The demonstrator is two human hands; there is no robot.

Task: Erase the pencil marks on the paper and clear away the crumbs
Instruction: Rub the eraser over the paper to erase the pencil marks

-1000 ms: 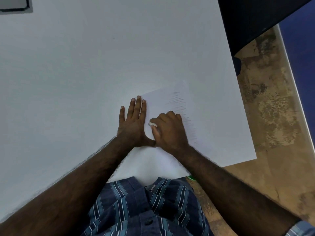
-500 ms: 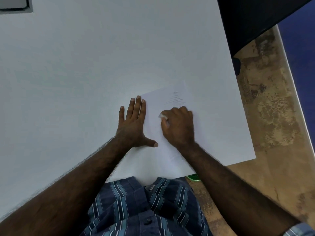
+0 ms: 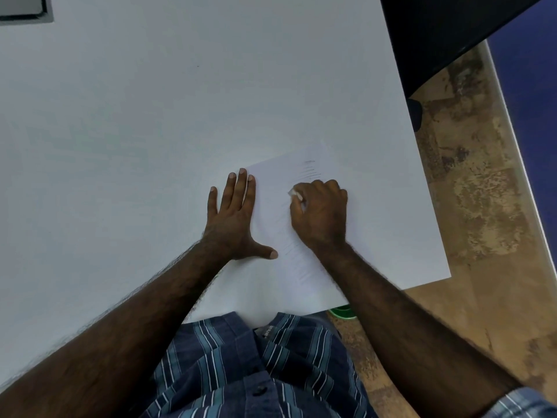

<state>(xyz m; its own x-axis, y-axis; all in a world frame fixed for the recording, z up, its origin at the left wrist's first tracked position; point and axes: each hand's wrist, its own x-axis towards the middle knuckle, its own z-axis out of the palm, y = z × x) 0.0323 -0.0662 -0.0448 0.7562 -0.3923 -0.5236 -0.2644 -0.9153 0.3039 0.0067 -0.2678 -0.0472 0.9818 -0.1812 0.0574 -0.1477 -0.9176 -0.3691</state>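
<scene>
Now, left hand (image 3: 233,224) flat on paper (image 3: 271,212), fingers spread, right hand (image 3: 321,215) fingers pinching eraser (image 3: 295,194) against pencil marks (image 3: 310,171)

White paper (image 3: 337,236) is lying on a white table (image 3: 135,131); the shirt (image 3: 256,366) is showing blue stripes; the floor (image 3: 482,221) is looking mottled brown.

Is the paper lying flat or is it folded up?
Flat. The paper lies spread on the table, the left hand pressing its edge.
</scene>
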